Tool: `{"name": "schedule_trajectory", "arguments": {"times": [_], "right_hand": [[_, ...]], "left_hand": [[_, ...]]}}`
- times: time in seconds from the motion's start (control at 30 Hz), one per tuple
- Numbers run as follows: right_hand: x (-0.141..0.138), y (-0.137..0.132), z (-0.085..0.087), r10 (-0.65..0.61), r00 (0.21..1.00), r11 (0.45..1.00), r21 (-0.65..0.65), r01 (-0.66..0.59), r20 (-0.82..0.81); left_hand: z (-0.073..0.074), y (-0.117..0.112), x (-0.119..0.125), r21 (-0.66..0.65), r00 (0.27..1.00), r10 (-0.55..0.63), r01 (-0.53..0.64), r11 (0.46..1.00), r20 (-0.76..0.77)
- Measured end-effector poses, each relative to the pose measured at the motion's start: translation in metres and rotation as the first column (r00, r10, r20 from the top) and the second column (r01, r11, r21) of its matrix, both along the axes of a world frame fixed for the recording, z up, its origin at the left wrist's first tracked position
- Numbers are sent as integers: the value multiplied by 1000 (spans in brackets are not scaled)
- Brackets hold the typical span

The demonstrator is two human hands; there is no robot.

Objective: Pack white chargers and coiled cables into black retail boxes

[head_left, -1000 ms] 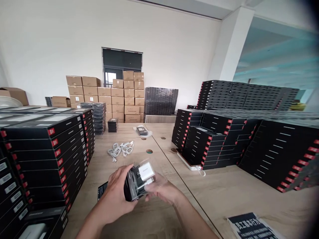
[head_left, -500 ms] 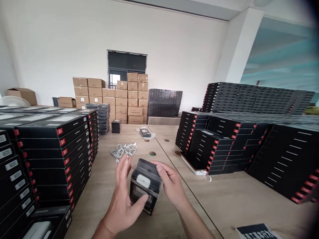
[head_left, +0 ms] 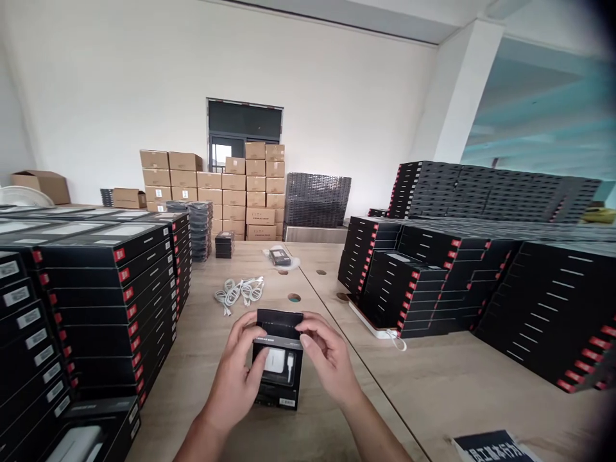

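Note:
A small black retail box [head_left: 269, 393] stands nearly upright on the table in front of me, its top flap [head_left: 279, 316] raised. Through the front window I see a white charger [head_left: 275, 360] and a white cable end [head_left: 290, 369]. My left hand [head_left: 235, 375] grips the box's left side, thumb on the front near the window. My right hand [head_left: 330, 359] has its fingers at the top right corner beside the flap, thumb and fingertips closed on that edge. Behind the box lies a bundle of coiled white cables [head_left: 239, 292].
Tall stacks of black boxes stand at left [head_left: 91, 295] and right [head_left: 409, 292]. An open black box [head_left: 96, 423] sits near left. A small packet [head_left: 280, 256] lies farther back. Brown cartons [head_left: 233, 197] are piled by the wall. A printed sheet [head_left: 491, 447] lies front right.
The box has turned and straightened so its window faces me, with the charger and cable end visible. Its flap stands up. My left fingers have closed in around the box's top.

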State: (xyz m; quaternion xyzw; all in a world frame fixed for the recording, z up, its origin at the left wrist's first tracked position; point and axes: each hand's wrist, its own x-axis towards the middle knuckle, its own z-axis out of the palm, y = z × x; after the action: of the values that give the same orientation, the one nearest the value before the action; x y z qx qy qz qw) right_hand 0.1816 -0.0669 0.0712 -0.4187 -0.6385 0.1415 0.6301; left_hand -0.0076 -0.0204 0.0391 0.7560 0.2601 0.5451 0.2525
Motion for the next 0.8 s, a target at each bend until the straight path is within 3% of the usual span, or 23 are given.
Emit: {"name": "schedule_trajectory", "arguments": {"times": [0.13, 0.27, 0.43, 0.63, 0.8], "right_hand": [[0, 1, 0, 24, 997, 998, -55, -28, -71], [0, 0, 1, 1, 1000, 998, -67, 1, 31], [-4, -4, 3, 26, 994, 997, -64, -33, -102], [-5, -7, 11, 32, 996, 998, -60, -27, 82], [-3, -8, 14, 64, 991, 995, -88, -53, 120]], "left_hand": [[-6, 4, 3, -96, 981, -56, 74, 993, 185], [-5, 5, 0, -139, 990, -46, 66, 988, 137], [4, -3, -1, -198, 962, -63, 118, 973, 264], [14, -6, -6, -115, 985, -91, 108, 987, 148], [16, -6, -8, -117, 988, -60, 77, 990, 141]]}}
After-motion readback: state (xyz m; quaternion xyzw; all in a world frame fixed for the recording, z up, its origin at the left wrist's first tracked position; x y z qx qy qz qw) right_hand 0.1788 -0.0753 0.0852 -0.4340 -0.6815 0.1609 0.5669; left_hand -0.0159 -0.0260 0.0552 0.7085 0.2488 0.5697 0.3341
